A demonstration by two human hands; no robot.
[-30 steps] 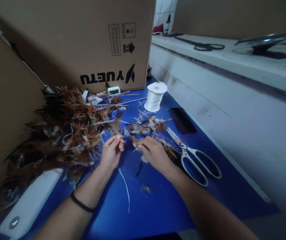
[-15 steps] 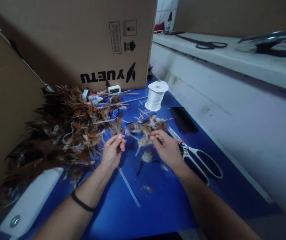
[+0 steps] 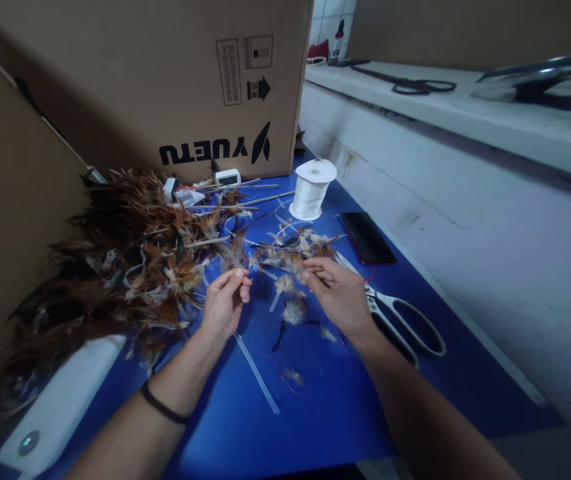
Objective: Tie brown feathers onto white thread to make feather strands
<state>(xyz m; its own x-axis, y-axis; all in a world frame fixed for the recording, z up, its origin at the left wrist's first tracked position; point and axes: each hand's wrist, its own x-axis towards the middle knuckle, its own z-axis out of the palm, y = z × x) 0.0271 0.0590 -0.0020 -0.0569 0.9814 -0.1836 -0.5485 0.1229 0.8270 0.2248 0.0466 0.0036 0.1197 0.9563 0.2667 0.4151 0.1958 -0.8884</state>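
My left hand (image 3: 226,303) is closed in a pinch, with a brown-grey feather (image 3: 236,252) rising from its fingertips. To its right, my right hand (image 3: 339,293) has its thumb and fingers drawn together; whatever is between them is too small to make out. Its fingertips are beside a loose heap of small brown and grey feathers (image 3: 310,243). A pale tuft of fluff (image 3: 285,287) lies just left of the right thumb. Below that, a grey downy feather (image 3: 294,311) rests on the blue table (image 3: 315,427). Large white-handled scissors (image 3: 405,320) lie partly behind my right wrist.
Bundled brown feathers (image 3: 140,260) fill the left side, near a white device (image 3: 65,407). A ribbon spool (image 3: 312,190) and dark phone (image 3: 368,238) stand toward the back right. A cardboard box (image 3: 165,80) blocks the rear; a clear strip (image 3: 258,373) lies in front.
My right hand has shifted slightly right, away from the pale tuft that was at its fingertips. The left hand stays in place with the feather.
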